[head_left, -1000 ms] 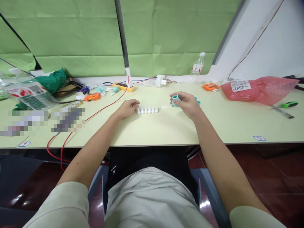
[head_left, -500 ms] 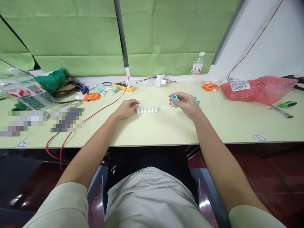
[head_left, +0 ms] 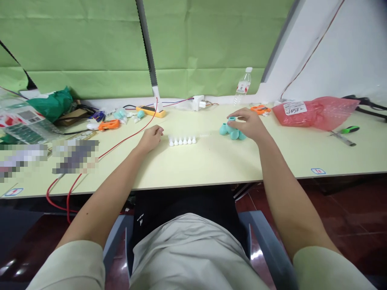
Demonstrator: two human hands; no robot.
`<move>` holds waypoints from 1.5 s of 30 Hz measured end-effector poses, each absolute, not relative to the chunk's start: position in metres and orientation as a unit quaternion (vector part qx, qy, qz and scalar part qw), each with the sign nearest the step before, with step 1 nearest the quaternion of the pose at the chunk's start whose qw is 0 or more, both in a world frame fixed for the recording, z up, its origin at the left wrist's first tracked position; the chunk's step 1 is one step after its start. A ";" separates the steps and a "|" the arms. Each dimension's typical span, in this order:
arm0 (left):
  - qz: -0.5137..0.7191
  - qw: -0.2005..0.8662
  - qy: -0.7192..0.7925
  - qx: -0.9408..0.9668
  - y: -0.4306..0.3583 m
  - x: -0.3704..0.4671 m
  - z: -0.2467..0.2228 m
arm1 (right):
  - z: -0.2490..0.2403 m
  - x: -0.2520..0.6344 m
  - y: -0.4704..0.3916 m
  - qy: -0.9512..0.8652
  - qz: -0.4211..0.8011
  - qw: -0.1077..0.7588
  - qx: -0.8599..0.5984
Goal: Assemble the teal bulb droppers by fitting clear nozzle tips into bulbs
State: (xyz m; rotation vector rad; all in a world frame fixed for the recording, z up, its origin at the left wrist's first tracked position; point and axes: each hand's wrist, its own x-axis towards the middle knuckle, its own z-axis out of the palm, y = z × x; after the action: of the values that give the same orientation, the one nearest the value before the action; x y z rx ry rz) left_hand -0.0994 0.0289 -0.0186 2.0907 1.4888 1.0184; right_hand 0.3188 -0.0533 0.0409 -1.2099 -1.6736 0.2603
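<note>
My right hand (head_left: 248, 124) pinches a small teal hollow cup-like piece (head_left: 231, 119) between thumb and fingers. That piece is at the top of a cluster of similar teal pieces (head_left: 234, 135) on the table; whether it rests on them I cannot tell. A row of small white pointed pieces (head_left: 183, 141) stands in the middle of the table. Left of this row, apart from it, my left hand (head_left: 151, 138) lies with its fingers curled in. Whatever may be inside those fingers is hidden.
An orange tool (head_left: 109, 125), a yellow multimeter-like device (head_left: 151, 111) and a red cable (head_left: 127, 139) lie to the left. At the back stand a white plug block (head_left: 198, 103) and a plastic bottle (head_left: 243, 87). Right are a red bag (head_left: 314, 113) and a green-handled tool (head_left: 350, 130).
My right hand has carried the teal piece to the right, over to the teal cluster. My left hand has drawn away leftward from the white row. The view has shifted slightly.
</note>
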 end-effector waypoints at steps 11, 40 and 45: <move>0.359 0.167 0.530 0.750 0.028 -0.100 -0.021 | 0.017 0.332 -0.038 -0.751 0.017 0.380 -0.540; 0.343 0.155 0.541 0.752 0.020 -0.096 -0.013 | 0.004 0.333 -0.033 -0.746 -0.005 0.329 -0.579; 0.350 0.162 0.540 0.748 0.021 -0.096 -0.014 | 0.003 0.334 -0.032 -0.750 -0.017 0.325 -0.576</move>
State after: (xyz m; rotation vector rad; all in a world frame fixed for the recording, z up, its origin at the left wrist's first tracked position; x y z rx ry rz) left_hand -0.0963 0.0208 -0.0138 2.1348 1.5427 0.9982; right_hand 0.3344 -0.0320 0.0031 -1.5093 -1.9664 -0.0450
